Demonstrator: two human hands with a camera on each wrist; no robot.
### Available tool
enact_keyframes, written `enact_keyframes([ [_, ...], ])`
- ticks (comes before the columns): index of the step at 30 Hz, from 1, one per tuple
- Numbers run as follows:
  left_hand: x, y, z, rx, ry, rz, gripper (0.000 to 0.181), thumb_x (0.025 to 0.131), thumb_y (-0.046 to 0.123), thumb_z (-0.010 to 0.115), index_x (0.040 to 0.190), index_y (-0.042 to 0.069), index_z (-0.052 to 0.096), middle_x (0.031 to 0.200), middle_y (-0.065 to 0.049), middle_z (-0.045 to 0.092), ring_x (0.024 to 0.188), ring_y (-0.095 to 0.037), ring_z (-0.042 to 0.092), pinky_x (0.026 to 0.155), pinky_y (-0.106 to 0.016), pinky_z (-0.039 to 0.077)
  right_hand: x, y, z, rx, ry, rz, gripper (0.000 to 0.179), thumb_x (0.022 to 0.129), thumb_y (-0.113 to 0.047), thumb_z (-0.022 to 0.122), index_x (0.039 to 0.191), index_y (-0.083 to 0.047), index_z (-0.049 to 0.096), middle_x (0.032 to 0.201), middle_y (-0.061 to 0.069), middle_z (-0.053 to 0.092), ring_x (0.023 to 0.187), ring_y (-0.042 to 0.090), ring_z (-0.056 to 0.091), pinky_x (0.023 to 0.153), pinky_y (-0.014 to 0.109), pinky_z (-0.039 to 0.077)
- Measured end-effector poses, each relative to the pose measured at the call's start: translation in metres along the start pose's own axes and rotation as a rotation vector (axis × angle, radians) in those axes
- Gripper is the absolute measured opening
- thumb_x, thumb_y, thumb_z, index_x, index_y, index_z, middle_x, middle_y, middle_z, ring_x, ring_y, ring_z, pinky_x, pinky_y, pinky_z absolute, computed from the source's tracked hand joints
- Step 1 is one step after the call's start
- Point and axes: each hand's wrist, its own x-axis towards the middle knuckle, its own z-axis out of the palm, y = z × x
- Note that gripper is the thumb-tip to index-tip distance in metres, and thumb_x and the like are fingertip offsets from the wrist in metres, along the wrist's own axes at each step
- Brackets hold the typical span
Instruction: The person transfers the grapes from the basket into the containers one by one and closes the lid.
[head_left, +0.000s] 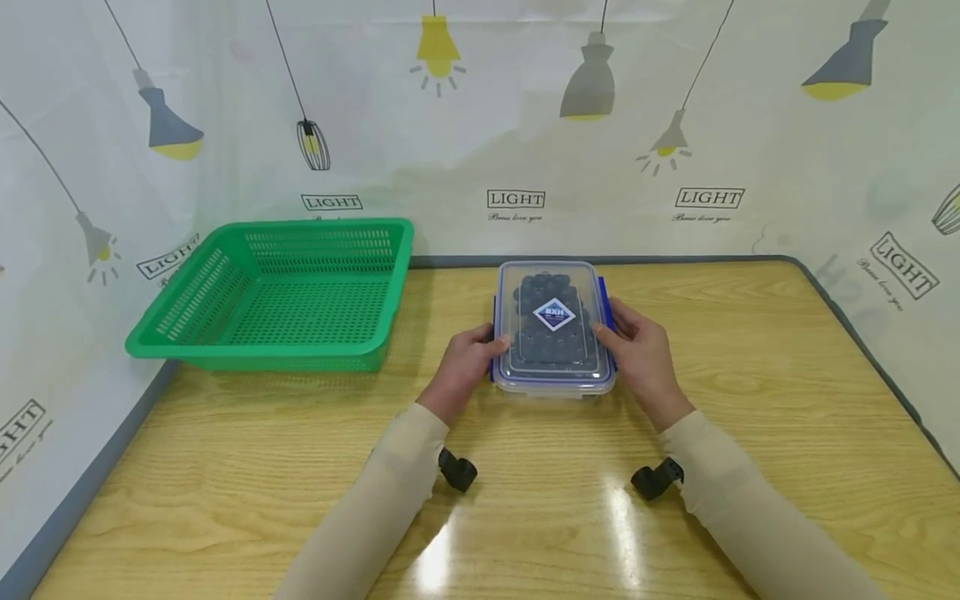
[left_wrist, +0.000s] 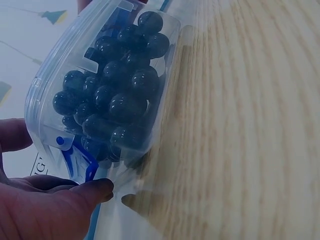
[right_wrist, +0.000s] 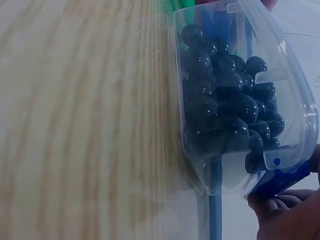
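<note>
A clear plastic food container with a lid stands on the table between both hands. Through its walls show dark, glossy, round grape-like pieces. The lid carries a blue-and-white diamond label. My left hand grips the left side, thumb on the lid's edge, fingers beside a blue latch that sticks out from the wall. On the opposite side my right hand holds the container likewise, thumb over the lid and fingers at another blue latch angled outward.
A green perforated plastic basket sits on the left of the wooden table, apart from the container. Behind the table hangs a pale backdrop printed with lamps. Each sleeved wrist wears a black strap device.
</note>
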Motion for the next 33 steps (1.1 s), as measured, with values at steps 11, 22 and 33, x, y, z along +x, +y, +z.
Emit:
enact_keyframes([
  [11, 0.0, 0.001, 0.0, 0.021, -0.014, -0.007, 0.053, 0.101, 0.019, 0.055, 0.148, 0.001, 0.04, 0.138, -0.01, 0.056, 0.127, -0.019, 0.05, 0.107, -0.038, 0.037, 0.002, -0.004, 0.003, -0.165, 0.029, -0.023, 0.055, 0.099, -0.009, 0.056, 0.148, 0.003, 0.036, 0.15, 0.019, 0.038, 0.136, 0.027, 0.039, 0.105, 0.034, 0.037],
  [22, 0.004, -0.009, -0.006, -0.056, -0.02, 0.018, 0.058, 0.099, 0.022, 0.06, 0.147, -0.002, 0.04, 0.141, -0.013, 0.052, 0.125, -0.021, 0.052, 0.105, -0.039, 0.039, 0.003, -0.001, 0.003, -0.146, -0.011, -0.023, 0.056, 0.1, -0.013, 0.057, 0.149, 0.002, 0.034, 0.152, 0.017, 0.035, 0.137, 0.026, 0.037, 0.106, 0.035, 0.035],
  [33, 0.002, 0.0, -0.006, 0.093, 0.079, 0.013, 0.071, 0.095, 0.024, 0.068, 0.151, -0.002, 0.032, 0.146, -0.017, 0.046, 0.131, -0.027, 0.046, 0.106, -0.04, 0.037, 0.002, 0.0, 0.001, -0.138, 0.0, -0.029, 0.055, 0.1, -0.013, 0.057, 0.149, 0.003, 0.035, 0.152, 0.017, 0.035, 0.137, 0.026, 0.037, 0.106, 0.036, 0.035],
])
